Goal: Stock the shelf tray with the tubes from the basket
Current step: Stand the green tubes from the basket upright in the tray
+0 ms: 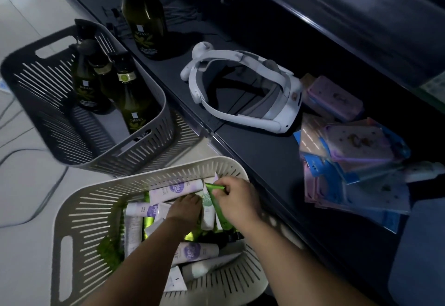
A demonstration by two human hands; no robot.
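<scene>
A cream slotted basket (pixel 79 211) stands on the floor in front of me, filled with several white, purple-labelled and green tubes (pixel 175 189). Both my hands are inside it. My right hand (pixel 237 198) pinches the crimped end of a green tube (pixel 215 187) near the basket's far rim. My left hand (pixel 184 209) reaches palm down into the pile, its fingertips buried among white tubes; what they hold is hidden. The dark shelf (pixel 260 151) runs along the right of the basket.
A grey basket (pixel 154 127) holding three dark green bottles stands at the left; another bottle (pixel 144 16) stands on the shelf. A white headset (pixel 240 89) lies on the shelf, with purple and blue packets (pixel 354 161) stacked to its right.
</scene>
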